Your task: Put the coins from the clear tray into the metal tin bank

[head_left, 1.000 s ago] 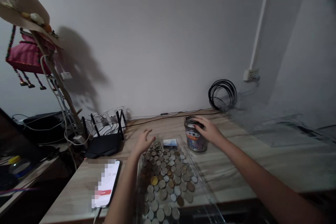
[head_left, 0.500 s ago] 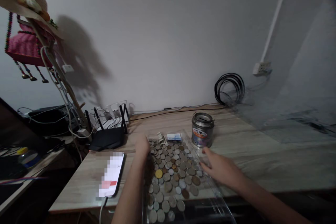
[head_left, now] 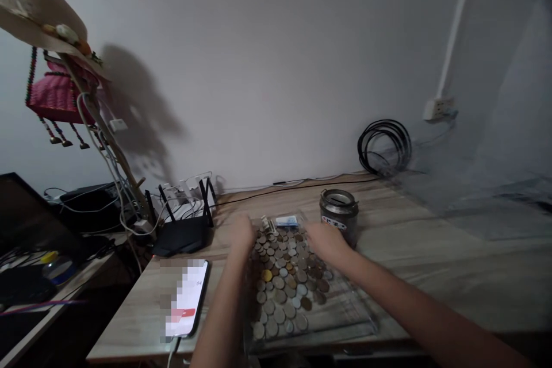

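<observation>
A clear plastic tray [head_left: 340,319] lies at the front of the wooden table, with many loose silver, brown and golden coins [head_left: 282,290] spread in it. At its far end are a blue-and-white folded note [head_left: 287,221] and a small pale piece like rolled paper [head_left: 268,223]. My left hand [head_left: 242,237] is closed at the tray's far left side, slightly blurred, its fingertips hidden. Bent over the far right side is my right hand [head_left: 324,240], closed at the tray's edge beside the coins. Just behind it stands a metal tin [head_left: 339,204] with a slotted lid, partly covered by that hand.
A phone [head_left: 190,299] on a charging cable lies left of the tray. Beyond it sit a black router [head_left: 181,236] and tangled white plugs. Coiled black cable [head_left: 385,146] leans on the wall. A straw hat [head_left: 38,8] and pink bag hang at left.
The tray with the coins has slid away from me, so its front edge now shows on the table. My right hand has moved from beside the tin to the tray's far right side.
</observation>
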### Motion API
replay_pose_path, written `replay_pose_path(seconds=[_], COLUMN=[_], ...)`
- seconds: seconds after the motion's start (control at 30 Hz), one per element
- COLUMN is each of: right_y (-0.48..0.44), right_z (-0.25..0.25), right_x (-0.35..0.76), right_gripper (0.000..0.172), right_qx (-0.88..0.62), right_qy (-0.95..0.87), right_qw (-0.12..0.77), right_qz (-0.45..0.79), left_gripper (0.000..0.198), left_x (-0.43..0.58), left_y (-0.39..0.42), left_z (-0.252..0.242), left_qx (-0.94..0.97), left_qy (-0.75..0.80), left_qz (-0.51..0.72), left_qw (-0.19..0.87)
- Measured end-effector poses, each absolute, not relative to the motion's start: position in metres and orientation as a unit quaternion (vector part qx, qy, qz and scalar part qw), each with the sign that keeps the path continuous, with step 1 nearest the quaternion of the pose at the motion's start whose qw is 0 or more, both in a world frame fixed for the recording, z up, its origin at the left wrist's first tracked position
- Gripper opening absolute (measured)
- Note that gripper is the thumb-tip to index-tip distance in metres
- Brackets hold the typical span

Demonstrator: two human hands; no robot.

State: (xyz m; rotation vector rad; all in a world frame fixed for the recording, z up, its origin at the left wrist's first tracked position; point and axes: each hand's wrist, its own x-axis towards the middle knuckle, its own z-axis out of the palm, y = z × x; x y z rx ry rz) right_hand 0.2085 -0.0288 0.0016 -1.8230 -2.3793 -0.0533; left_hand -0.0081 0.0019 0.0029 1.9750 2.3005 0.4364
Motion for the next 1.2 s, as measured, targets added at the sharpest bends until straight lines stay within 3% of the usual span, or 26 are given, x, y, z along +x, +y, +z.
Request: replay_pose_path(seconds=[0.07,0.13,0.27,0.33,0.47,0.57,0.67,0.8,0.93,1.03,1.1,1.2], right_y=[-0.009,0.014,0.047,0.052,0.039,0.019,0.004,0.002,0.014,0.020,0.021,0.017], right_z=[0.005,0.003,-0.009,-0.013,-0.009,0.001,0.007,0.006,-0.001,-0.007,-0.009,-0.006], right_x=[0.192,0.178,0.169,0.171,0.175,0.169,0.162,0.162,0.163,0.164,0.165,0.169], right_gripper=[0.030,0.029,0.023,0.023,0.027,0.028,0.028,0.027,0.043,0.029,0.029,0.033], right_qx=[-0.582,-0.562,-0.556,-0.554,-0.526,-0.479,-0.437,-0.361,-0.396,-0.399,-0.396,-0.392], right_qy=[-0.808,-0.823,-0.827,-0.826,-0.835,-0.844,-0.859,-0.880,-0.823,-0.838,-0.854,-0.871], right_qw=[0.087,0.083,0.086,0.104,0.162,0.240,0.267,0.308,0.403,0.357,0.327,0.294], right_qz=[-0.021,-0.011,-0.004,-0.009,-0.019,-0.016,-0.019,0.011,0.057,0.105,0.084,0.014], left_gripper=[0.040,0.038,0.038,0.038,0.030,0.050,0.059,0.051,0.042,0.034,0.031,0.047], left_x=[-0.001,0.003,0.001,0.002,0.008,0.012,0.010,0.005,0.005,0.005,0.003,-0.001], left_y=[0.002,-0.001,-0.010,-0.011,-0.005,-0.002,-0.001,-0.002,-0.005,-0.006,-0.005,-0.003], left_z=[0.006,0.009,0.007,0.002,-0.011,-0.016,-0.016,-0.016,-0.017,-0.016,-0.015,-0.012], left_qx=[0.690,0.735,0.698,0.689,0.638,0.546,0.495,0.486,0.506,0.492,0.469,0.428], left_qy=[0.692,0.585,0.481,0.473,0.560,0.599,0.515,0.475,0.434,0.439,0.445,0.423], left_qz=[0.203,0.295,0.359,0.381,0.452,0.427,0.463,0.519,0.500,0.493,0.476,0.450], left_qw=[0.060,0.173,0.390,0.397,0.274,0.401,0.524,0.518,0.553,0.567,0.596,0.660])
